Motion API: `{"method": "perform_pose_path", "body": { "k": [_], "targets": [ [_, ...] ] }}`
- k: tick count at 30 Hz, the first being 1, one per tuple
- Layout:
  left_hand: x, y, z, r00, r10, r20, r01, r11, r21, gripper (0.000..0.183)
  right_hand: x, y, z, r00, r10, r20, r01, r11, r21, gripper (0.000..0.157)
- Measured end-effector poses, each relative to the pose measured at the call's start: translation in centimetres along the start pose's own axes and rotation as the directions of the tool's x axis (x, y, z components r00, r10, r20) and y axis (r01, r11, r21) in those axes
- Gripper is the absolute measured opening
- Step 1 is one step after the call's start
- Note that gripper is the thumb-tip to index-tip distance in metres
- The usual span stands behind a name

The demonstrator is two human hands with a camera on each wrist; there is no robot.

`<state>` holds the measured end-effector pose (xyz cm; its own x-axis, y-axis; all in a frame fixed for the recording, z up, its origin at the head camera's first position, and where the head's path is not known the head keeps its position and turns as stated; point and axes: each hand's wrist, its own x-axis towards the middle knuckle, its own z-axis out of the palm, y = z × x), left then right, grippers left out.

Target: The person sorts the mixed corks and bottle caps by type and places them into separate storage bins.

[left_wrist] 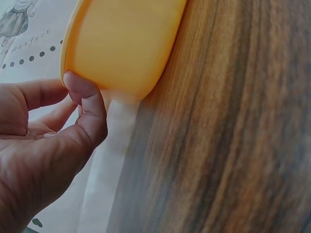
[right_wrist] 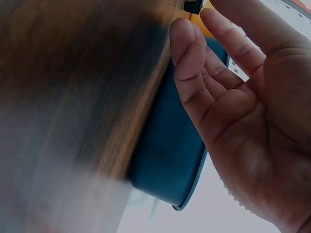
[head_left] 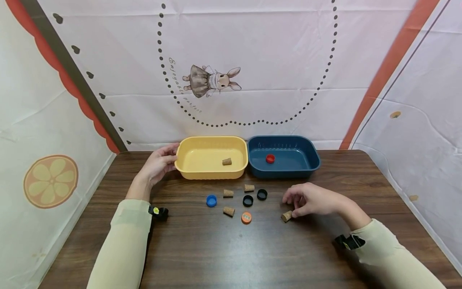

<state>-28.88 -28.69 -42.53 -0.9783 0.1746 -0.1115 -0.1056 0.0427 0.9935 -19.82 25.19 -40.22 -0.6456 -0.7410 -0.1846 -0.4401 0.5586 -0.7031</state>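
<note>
My left hand (head_left: pixel 160 164) holds the left end of a yellow tray (head_left: pixel 213 176), its thumb at the outer wall and its fingers by the rim (left_wrist: pixel 63 48). One cork (head_left: pixel 227 161) lies inside that tray. Low over the table at the right is my right hand (head_left: pixel 314 200), fingers loosely bent. Its thumb tip is right at a cork stopper (head_left: pixel 286 216), while the other fingertips stay apart from it. The right wrist view shows the palm and bent fingers (right_wrist: pixel 189 63); that cork does not show there.
A dark blue tray (head_left: pixel 285 173) stands against the yellow one and holds a red cap (head_left: pixel 270 158). In front lie a blue cap (head_left: pixel 211 200), an orange cap (head_left: pixel 246 218), black caps (head_left: pixel 262 194) and several corks (head_left: pixel 229 211). Behind the trays hangs a printed cloth (head_left: pixel 274 60).
</note>
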Motion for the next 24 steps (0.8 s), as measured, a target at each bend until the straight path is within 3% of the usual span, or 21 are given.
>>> {"method": "perform_pose_path", "body": {
  "k": [24],
  "targets": [
    [-0.1, 0.0, 0.0, 1.0, 0.014, 0.013, -0.013, 1.0, -0.028, 0.06, 0.5, 0.1, 1.1, 0.998, -0.025, 0.049, 0.027, 0.999, -0.025, 0.019]
  ]
}}
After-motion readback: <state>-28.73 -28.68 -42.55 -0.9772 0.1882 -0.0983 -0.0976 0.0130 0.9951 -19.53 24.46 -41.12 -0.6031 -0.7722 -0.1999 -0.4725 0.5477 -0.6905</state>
